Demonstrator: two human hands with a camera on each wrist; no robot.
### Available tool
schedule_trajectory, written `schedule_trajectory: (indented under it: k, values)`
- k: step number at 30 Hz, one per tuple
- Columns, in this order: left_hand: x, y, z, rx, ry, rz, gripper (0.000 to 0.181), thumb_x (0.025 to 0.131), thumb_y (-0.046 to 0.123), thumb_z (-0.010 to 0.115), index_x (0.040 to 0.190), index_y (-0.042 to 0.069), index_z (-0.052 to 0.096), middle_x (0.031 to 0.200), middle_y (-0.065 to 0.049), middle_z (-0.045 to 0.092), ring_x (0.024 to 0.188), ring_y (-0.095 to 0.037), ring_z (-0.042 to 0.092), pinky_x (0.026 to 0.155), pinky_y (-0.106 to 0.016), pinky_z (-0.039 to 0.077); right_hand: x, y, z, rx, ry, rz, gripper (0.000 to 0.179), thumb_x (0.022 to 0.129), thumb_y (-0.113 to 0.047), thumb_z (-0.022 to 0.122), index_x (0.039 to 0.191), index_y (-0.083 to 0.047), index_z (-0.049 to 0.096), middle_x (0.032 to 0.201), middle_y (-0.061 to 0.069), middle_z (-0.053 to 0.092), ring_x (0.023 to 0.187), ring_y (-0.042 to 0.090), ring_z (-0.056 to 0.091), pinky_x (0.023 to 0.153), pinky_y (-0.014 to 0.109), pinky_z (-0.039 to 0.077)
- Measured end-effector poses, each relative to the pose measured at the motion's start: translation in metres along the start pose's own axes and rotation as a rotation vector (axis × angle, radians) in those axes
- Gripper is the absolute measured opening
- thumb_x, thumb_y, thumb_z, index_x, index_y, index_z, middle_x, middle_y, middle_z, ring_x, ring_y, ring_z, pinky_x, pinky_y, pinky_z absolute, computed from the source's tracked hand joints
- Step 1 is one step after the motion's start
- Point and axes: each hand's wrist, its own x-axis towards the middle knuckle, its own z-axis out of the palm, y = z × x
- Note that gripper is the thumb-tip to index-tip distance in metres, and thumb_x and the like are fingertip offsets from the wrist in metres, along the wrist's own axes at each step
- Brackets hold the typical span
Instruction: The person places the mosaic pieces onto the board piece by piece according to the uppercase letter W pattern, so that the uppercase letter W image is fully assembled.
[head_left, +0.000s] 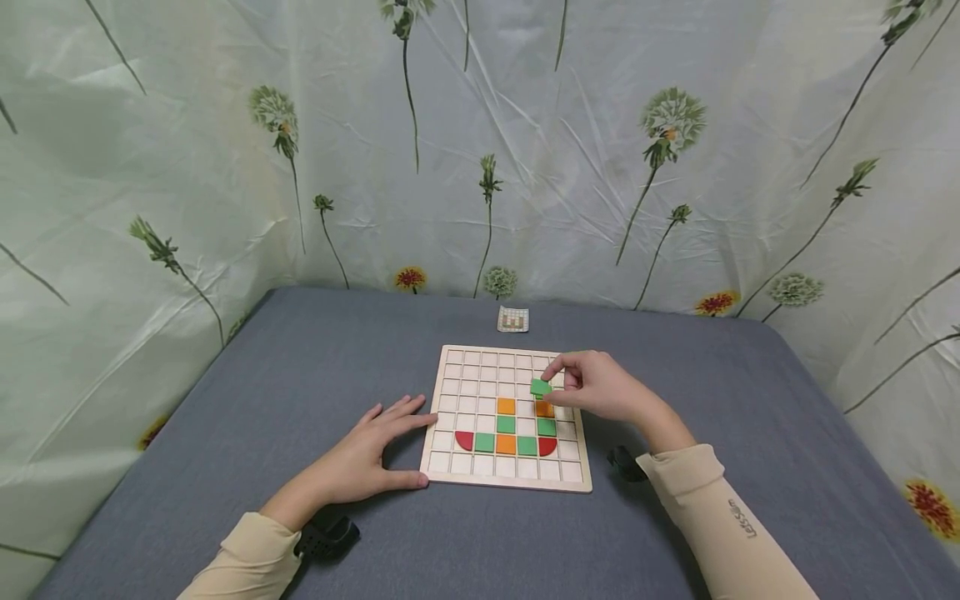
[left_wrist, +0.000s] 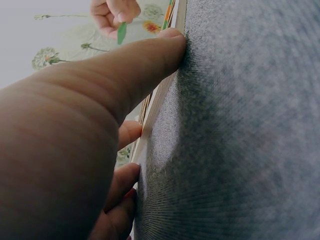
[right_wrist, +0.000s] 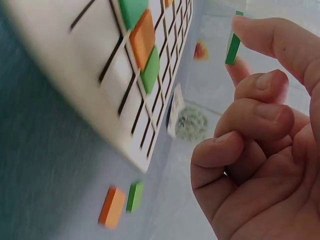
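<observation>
A square wooden grid board (head_left: 461, 467) lies on the table, with green, orange and red tiles in some of its cells. Between thumb and index finger, my right hand (head_left: 600, 387) pinches a green square tile (right_wrist: 234, 46), held above the board's upper right part; the other fingers are curled in. Just below that tile, an orange tile (head_left: 543, 409) is partly covered by the hand. My left hand (head_left: 367, 450) is spread, its fingertips and thumb touching the board's left edge and lower left corner. Red quarter-round tiles (head_left: 464, 440) end the bottom row of pieces.
Behind the board lies a small card (head_left: 513, 320) printed with a grid pattern. In the right wrist view, a loose orange tile (right_wrist: 112, 207) and a loose green tile (right_wrist: 134, 196) lie on the table beside the board. A flowered curtain (head_left: 450, 125) hangs behind the table.
</observation>
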Motion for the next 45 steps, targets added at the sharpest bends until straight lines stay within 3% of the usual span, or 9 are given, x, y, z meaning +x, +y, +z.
schedule_trajectory:
  k: [12, 19, 30, 45]
  values:
    - [0.000, -0.001, -0.001, -0.002, 0.004, 0.005, 0.083, 0.087, 0.055, 0.087, 0.158, 0.026, 0.056, 0.175, -0.009, 0.037, 0.165, -0.038, 0.027, 0.130, -0.075, 0.012, 0.023, -0.017, 0.028, 0.043, -0.073, -0.092, 0.019, 0.093, -0.020, 0.081, 0.110, -0.013, 0.077, 0.066, -0.006, 0.051, 0.059, 0.010, 0.043, 0.065, 0.025, 0.045]
    - [0.000, -0.001, -0.001, 0.000, 0.003, 0.002, 0.083, 0.087, 0.056, 0.086, 0.158, 0.026, 0.056, 0.175, -0.009, 0.037, 0.165, -0.039, 0.027, 0.130, -0.075, 0.012, 0.031, -0.026, 0.040, 0.032, -0.118, -0.101, 0.021, 0.094, -0.024, 0.084, 0.110, -0.013, 0.076, 0.065, -0.006, 0.050, 0.057, 0.010, 0.042, 0.059, 0.023, 0.040]
    - [0.001, 0.000, -0.001, -0.001, 0.003, 0.007, 0.082, 0.087, 0.056, 0.086, 0.157, 0.026, 0.057, 0.175, -0.009, 0.038, 0.165, -0.039, 0.028, 0.129, -0.076, 0.012, 0.046, -0.034, 0.055, 0.008, -0.193, -0.102, 0.018, 0.094, -0.021, 0.082, 0.109, -0.013, 0.076, 0.066, -0.006, 0.052, 0.056, 0.009, 0.045, 0.061, 0.023, 0.043]
    - [0.001, 0.000, -0.001, -0.003, 0.002, 0.017, 0.081, 0.088, 0.055, 0.086, 0.157, 0.024, 0.057, 0.175, -0.010, 0.038, 0.165, -0.040, 0.028, 0.129, -0.075, 0.013, 0.047, -0.043, 0.068, -0.020, -0.240, -0.098, 0.016, 0.094, -0.020, 0.082, 0.108, -0.016, 0.076, 0.063, -0.005, 0.052, 0.053, 0.009, 0.044, 0.055, 0.023, 0.040]
